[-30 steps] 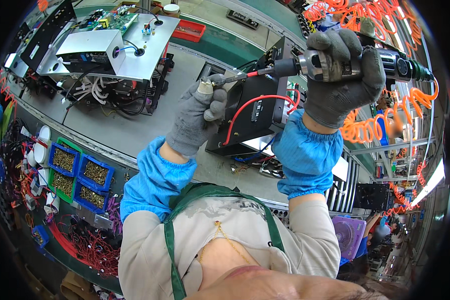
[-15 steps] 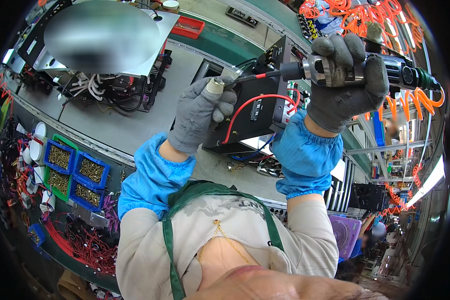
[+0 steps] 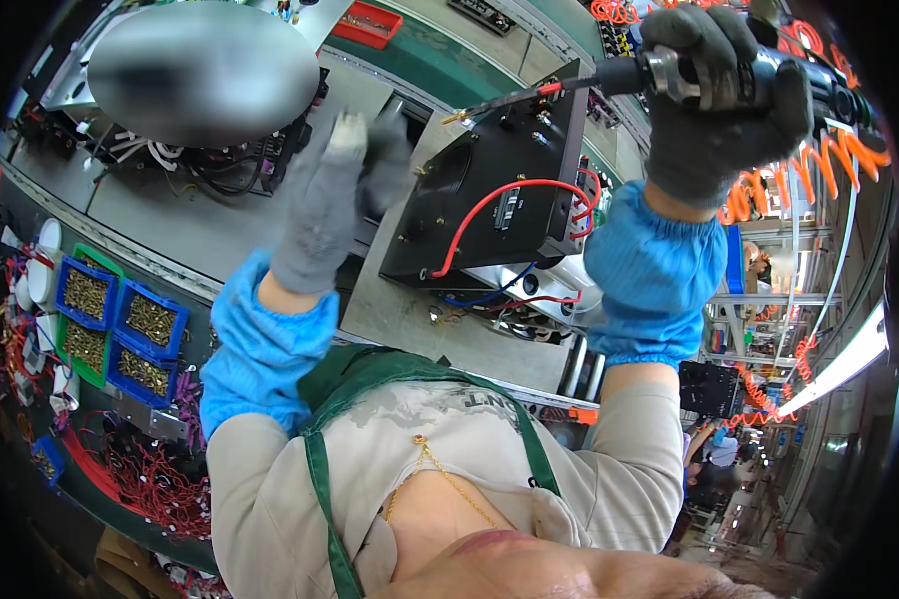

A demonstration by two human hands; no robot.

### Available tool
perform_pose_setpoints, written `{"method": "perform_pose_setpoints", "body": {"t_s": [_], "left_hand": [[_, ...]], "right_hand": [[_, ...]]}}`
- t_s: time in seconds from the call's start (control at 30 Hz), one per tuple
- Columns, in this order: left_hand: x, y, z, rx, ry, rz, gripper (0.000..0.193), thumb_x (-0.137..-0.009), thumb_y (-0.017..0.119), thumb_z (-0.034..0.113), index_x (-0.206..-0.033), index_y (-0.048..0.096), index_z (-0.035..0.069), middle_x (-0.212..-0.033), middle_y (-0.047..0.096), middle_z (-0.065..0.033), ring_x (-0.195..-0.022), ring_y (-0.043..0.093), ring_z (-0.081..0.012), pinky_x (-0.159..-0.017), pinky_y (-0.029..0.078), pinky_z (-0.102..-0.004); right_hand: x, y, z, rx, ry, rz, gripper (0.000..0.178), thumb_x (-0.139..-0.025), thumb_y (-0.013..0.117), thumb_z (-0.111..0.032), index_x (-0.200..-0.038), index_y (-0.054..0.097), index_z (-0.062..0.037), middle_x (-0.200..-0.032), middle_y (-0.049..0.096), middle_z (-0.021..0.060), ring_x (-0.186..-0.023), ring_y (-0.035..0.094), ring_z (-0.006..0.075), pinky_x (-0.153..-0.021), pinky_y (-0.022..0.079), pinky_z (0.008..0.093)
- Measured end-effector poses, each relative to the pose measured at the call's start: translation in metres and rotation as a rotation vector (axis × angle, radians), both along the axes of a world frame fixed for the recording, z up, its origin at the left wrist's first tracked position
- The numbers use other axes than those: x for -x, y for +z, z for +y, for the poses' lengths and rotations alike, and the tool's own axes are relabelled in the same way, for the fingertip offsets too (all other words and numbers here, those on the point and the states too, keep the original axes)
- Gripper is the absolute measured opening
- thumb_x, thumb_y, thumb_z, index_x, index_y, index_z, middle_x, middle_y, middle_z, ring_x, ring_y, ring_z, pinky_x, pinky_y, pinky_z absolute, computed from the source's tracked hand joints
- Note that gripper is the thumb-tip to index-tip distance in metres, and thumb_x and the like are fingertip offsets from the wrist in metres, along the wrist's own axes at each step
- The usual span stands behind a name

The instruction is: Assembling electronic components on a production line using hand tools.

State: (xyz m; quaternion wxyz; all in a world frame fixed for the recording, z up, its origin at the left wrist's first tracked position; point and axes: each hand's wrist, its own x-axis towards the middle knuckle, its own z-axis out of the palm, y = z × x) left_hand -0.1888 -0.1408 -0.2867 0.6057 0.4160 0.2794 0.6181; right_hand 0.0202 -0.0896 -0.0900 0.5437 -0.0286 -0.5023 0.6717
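Note:
In my gray-gloved right hand, raised at the upper right, is a power screwdriver. Its long dark bit points left, with a brass-colored screw on the tip, above the far edge of a black metal box. A red cable loops over that box's face. My left hand, gloved too with a pale covering on a fingertip, is off to the left of the box, clear of the bit. Motion smears its fingers, so what they hold does not show.
Blue and green bins of brass-colored screws stand at the left, near bundles of red wires. A wired assembly sits at the upper left, partly hidden by a blurred oval. A red tray lies at the back. Orange coiled hoses hang right.
My left hand has left the bit tip and moved left. My right hand has lifted the screwdriver up and to the right; the screw on its tip now shows.

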Motion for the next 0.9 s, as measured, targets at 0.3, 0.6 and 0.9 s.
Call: {"method": "perform_pose_setpoints", "body": {"t_s": [0.3, 0.6, 0.9], "left_hand": [[-0.111, -0.086, -0.061, 0.769, -0.974, -0.827, 0.075, -0.085, 0.042, 0.064, -0.121, 0.048, -0.001, -0.108, 0.058, -0.0165, -0.093, 0.059, -0.0274, -0.080, 0.051, -0.0357], [-0.151, -0.059, -0.059, 0.780, -0.881, -1.623, 0.062, -0.086, 0.052, 0.053, -0.126, 0.046, 0.007, -0.120, 0.052, -0.0119, -0.112, 0.052, -0.0255, -0.095, 0.046, -0.0405], [-0.160, -0.067, -0.063, 0.725, -0.807, -1.646, 0.046, -0.093, 0.043, 0.039, -0.123, 0.047, 0.004, -0.116, 0.055, -0.0137, -0.104, 0.058, -0.0260, -0.084, 0.055, -0.0382]], "right_hand": [[0.012, -0.058, 0.037, -0.059, -0.300, -0.182, 0.046, -0.077, 0.061, -0.029, -0.116, 0.053, -0.0068, -0.077, 0.048, 0.0029, -0.065, 0.046, 0.0146, -0.079, 0.040, 0.0451], [0.030, -0.077, 0.036, -0.089, -0.153, -0.348, 0.049, -0.087, 0.047, -0.033, -0.129, 0.042, -0.0074, -0.069, 0.044, 0.0006, -0.054, 0.040, 0.0114, -0.067, 0.040, 0.0391], [0.046, -0.068, 0.046, 0.061, 0.050, -0.525, 0.053, -0.082, 0.055, -0.030, -0.122, 0.041, 0.0013, -0.071, 0.042, 0.0015, -0.059, 0.042, 0.0132, -0.068, 0.035, 0.0336]]}}
